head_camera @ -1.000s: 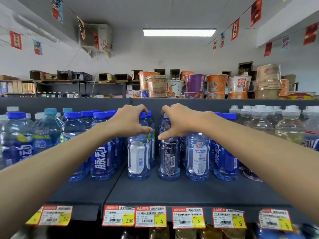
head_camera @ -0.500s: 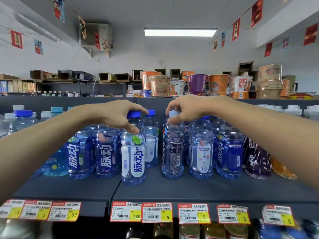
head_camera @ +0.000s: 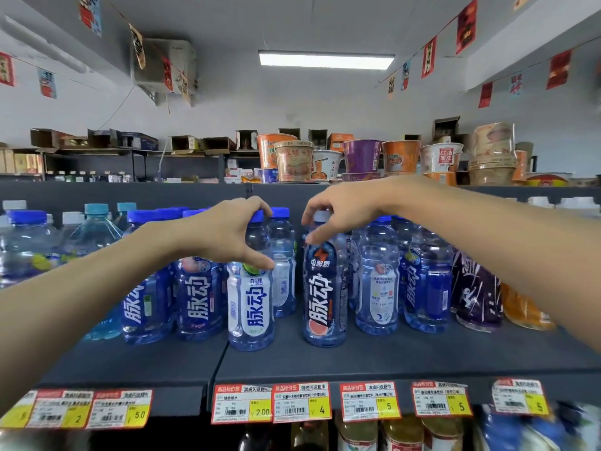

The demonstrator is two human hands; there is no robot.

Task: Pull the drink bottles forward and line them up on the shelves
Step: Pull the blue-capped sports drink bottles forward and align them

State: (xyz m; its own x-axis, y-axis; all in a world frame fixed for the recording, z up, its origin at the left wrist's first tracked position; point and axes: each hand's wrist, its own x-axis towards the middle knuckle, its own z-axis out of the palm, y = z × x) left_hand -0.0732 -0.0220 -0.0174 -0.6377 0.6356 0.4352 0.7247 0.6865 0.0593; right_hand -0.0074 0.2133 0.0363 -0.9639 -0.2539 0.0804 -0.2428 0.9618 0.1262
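The left hand (head_camera: pixel 224 232) is curled around the neck of a white-labelled drink bottle (head_camera: pixel 250 304), with the fingers draped over its blue cap and the thumb pressed against the shoulder just above the label. The right hand (head_camera: pixel 344 209) is closed on the top of a dark-labelled drink bottle (head_camera: pixel 323 294), the fingertips resting over the cap and the thumb set against the neck. Both bottles are stood upright on the dark grey shelf (head_camera: pixel 357 359), a little ahead of the others, with a clear gap between them. To the left of the white-labelled bottle, two blue-labelled bottles (head_camera: pixel 198 297) are seen just beside it, and further left a pale blue water bottle (head_camera: pixel 94 232) is partly hidden by the forearm. To the right of the dark-labelled bottle, a clear bottle with a white label (head_camera: pixel 379 284) and another blue one are ranged, followed by a purple-labelled bottle (head_camera: pixel 476 294). Price tags (head_camera: pixel 302 403) are fixed along the shelf's front edge. Above the back panel, instant noodle cups (head_camera: pixel 294 161) are stacked on the top shelf.
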